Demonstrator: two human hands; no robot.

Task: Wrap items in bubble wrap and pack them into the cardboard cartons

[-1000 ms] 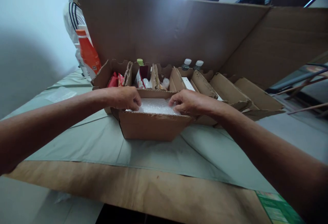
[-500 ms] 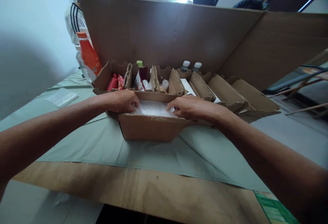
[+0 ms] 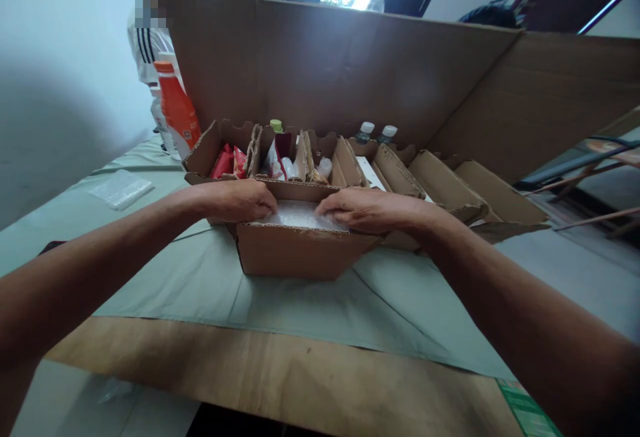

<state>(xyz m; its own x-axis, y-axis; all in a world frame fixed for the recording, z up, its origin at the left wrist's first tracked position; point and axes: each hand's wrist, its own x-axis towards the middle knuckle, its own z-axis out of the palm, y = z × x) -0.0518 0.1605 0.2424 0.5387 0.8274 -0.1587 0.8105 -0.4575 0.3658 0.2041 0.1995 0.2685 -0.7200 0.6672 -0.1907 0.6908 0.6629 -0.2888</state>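
Cardboard, a tall brown corrugated wall [image 3: 350,70], fills the upper half of the frame, above a pale green cloth [image 3: 165,277] spread over the table. At centre sits a small open brown cardboard box [image 3: 300,257] holding a white bubble-wrap sheet [image 3: 297,214]. Behind it runs a row of cardboard compartments [image 3: 395,170] with red packets [image 3: 227,160] and capped bottles [image 3: 365,132]. An orange bottle [image 3: 176,107] stands at upper left. The left hand [image 3: 235,200] and right hand [image 3: 365,209] rest palm-down on the sheet's ends, fingers curled and pressing it.
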